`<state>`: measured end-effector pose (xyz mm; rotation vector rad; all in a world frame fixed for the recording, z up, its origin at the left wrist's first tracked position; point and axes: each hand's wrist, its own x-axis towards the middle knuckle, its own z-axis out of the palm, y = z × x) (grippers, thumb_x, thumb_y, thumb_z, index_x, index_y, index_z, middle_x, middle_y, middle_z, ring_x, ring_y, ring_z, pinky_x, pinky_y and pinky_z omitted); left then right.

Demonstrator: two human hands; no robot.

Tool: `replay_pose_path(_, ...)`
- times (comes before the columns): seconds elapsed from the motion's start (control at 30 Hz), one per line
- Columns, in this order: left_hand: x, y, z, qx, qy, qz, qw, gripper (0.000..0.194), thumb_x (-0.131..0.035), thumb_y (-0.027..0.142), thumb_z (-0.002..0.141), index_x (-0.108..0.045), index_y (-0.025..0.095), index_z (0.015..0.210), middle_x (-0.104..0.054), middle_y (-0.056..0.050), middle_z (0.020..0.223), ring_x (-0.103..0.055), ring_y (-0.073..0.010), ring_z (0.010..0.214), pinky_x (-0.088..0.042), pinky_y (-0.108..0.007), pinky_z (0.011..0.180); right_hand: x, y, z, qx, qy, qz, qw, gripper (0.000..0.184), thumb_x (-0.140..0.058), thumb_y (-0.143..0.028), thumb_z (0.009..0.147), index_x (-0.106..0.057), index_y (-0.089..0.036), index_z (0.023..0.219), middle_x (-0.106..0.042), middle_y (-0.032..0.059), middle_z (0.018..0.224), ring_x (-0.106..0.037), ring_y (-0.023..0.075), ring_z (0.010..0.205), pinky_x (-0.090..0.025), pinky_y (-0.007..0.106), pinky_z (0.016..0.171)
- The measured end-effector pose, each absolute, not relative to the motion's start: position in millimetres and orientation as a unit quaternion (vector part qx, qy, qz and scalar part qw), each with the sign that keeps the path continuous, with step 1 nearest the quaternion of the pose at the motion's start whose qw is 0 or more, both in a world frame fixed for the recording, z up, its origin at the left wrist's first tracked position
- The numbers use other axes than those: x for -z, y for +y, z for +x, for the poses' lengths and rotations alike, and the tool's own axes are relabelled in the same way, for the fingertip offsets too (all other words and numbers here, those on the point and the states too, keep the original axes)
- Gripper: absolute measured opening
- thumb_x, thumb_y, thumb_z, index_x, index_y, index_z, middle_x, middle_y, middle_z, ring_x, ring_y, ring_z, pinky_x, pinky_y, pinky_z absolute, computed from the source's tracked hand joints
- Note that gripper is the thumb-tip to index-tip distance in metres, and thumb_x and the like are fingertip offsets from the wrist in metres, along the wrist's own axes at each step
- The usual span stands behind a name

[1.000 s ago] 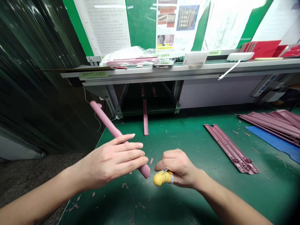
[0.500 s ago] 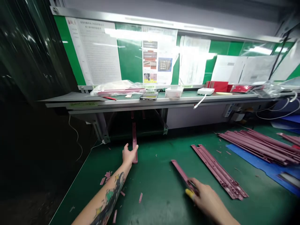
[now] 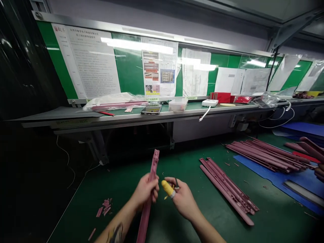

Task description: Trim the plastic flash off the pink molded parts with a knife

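Observation:
My left hand (image 3: pixel 145 189) is closed around a long pink plastic strip (image 3: pixel 153 167), held tilted upward over the green work table (image 3: pixel 121 168). The strip's far end has small moulded details; its near end runs out of view at the bottom. Just right of it, my right hand (image 3: pixel 183 199) has curled fingers and a yellow cover (image 3: pixel 167 188) on one finger. A small dark tool (image 3: pixel 176 184) shows between its fingers, mostly hidden, so its kind is unclear. Several similar strips (image 3: pixel 225 189) lie side by side to the right of my right hand.
A larger pile of pink strips (image 3: pixel 265 155) rests on a blue sheet (image 3: pixel 273 173) at right. Another person's hand (image 3: pixel 320 173) shows at the right edge. Pink scraps (image 3: pixel 105 206) lie at left. A shelf (image 3: pixel 126 119) holding a phone (image 3: pixel 151 109) and clear box (image 3: pixel 178 104) spans the back.
My left hand has brought a strip from under the shelf toward me and raised it. My right hand has let go of its strip, now beside the row at right, and moved left.

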<state>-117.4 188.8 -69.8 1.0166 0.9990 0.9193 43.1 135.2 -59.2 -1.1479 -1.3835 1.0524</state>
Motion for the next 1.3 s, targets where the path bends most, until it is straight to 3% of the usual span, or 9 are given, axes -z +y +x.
replay_pose_path(0.23,91.6,71.7,-136.5,-0.392,0.466,0.412,0.678,0.05,-0.071,0.062,0.062,-0.048,0.018,0.07,-0.048,0.007,0.047,-0.03,-0.0025,0.028,-0.017,-0.016,0.029,79.0,100.8,-7.1,-0.488,-0.617,-0.391,0.479,0.041,-0.059,-0.047,0.084,-0.06,-0.014,0.06,-0.049,-0.0018,0.057,-0.044,0.01,0.055,-0.039,0.021,0.053)
replay_pose_path(0.33,90.3,57.0,-154.8,-0.385,0.471,0.391,0.691,0.053,-0.067,0.068,0.063,-0.05,0.018,0.073,-0.045,0.007,0.045,-0.025,-0.0025,0.028,-0.017,-0.017,0.031,81.6,80.2,-14.2,-0.404,-0.686,-0.4,0.454,0.032,-0.054,-0.037,0.087,-0.064,-0.014,0.066,-0.052,0.0,0.062,-0.048,0.0123,0.06,-0.041,0.023,0.058)
replay_pose_path(0.5,76.0,46.3,-179.7,-0.463,0.52,0.375,0.612,0.056,-0.037,0.071,0.083,-0.051,0.021,0.104,-0.047,0.007,0.058,-0.028,-0.0038,0.036,-0.022,-0.017,0.036,80.1,60.7,-9.1,-0.249,-0.78,-0.414,0.398,0.023,-0.049,-0.027,0.086,-0.068,-0.018,0.097,-0.057,0.0046,0.076,-0.054,0.0171,0.07,-0.043,0.028,0.064)
replay_pose_path(0.67,49.6,41.6,-209.2,-0.461,0.524,0.449,0.558,0.047,-0.051,0.056,0.086,-0.053,0.02,0.117,-0.053,0.003,0.075,-0.046,-0.007,0.052,-0.036,-0.019,0.045,64.5,64.4,12.4,-0.473,-0.711,-0.413,0.316,0.06,-0.066,-0.04,0.08,-0.042,-0.023,0.132,-0.056,0.0016,0.091,-0.046,0.0093,0.059,-0.043,0.023,0.058)
replay_pose_path(0.8,25.5,32.8,-227.4,-0.306,0.49,0.662,0.478,0.041,-0.046,0.043,0.092,-0.055,0.025,0.128,-0.062,-0.005,0.093,-0.057,-0.017,0.081,-0.047,-0.028,0.073,34.9,62.1,29.4,-0.569,-0.671,-0.309,0.362,0.042,-0.051,-0.047,0.091,-0.047,-0.024,0.126,-0.054,0.0025,0.092,-0.047,0.0115,0.069,-0.044,0.025,0.066)
replay_pose_path(0.9,10.0,31.2,-238.5,-0.227,0.474,0.747,0.408,0.041,-0.045,0.039,0.093,-0.053,0.029,0.132,-0.063,-0.009,0.113,-0.055,-0.0242,0.102,-0.042,-0.037,0.093,13.9,57.5,39.3,-0.592,-0.686,-0.245,0.345,0.044,-0.039,-0.052,0.095,-0.048,-0.027,0.131,-0.054,0.0046,0.102,-0.045,0.0135,0.077,-0.042,0.029,0.076)
replay_pose_path(1.07,15.1,28.6,-250.2,-0.242,0.502,0.733,0.389,0.039,-0.044,0.04,0.093,-0.056,0.026,0.127,-0.065,-0.005,0.099,-0.057,-0.019,0.082,-0.045,-0.028,0.077,30.7,57.0,40.5,-0.699,-0.551,-0.242,0.386,0.032,-0.056,-0.047,0.09,-0.06,-0.023,0.11,-0.051,-0.0006,0.081,-0.039,0.0085,0.066,-0.035,0.021,0.061)
replay_pose_path(1.2,42.2,4.9,-222.5,-0.299,0.6,0.623,0.404,0.03,-0.059,0.044,0.083,-0.063,0.018,0.096,-0.053,0.002,0.064,-0.048,-0.0134,0.057,-0.04,-0.022,0.055,78.3,38.7,12.0,-0.765,-0.274,-0.323,0.485,0.037,-0.073,-0.045,0.074,-0.054,-0.023,0.097,-0.032,-0.0098,0.061,-0.017,0.0037,0.047,-0.014,0.017,0.043)
replay_pose_path(1.3,45.5,-12.4,-183.9,-0.343,0.592,0.6,0.416,0.025,-0.068,0.038,0.076,-0.063,0.017,0.089,-0.06,0.0,0.074,-0.054,-0.0151,0.068,-0.044,-0.023,0.066,92.2,13.6,-14.0,-0.786,-0.197,-0.372,0.453,0.045,-0.078,-0.041,0.067,-0.049,-0.023,0.096,-0.035,-0.0104,0.062,-0.018,0.0024,0.046,-0.009,0.017,0.042)
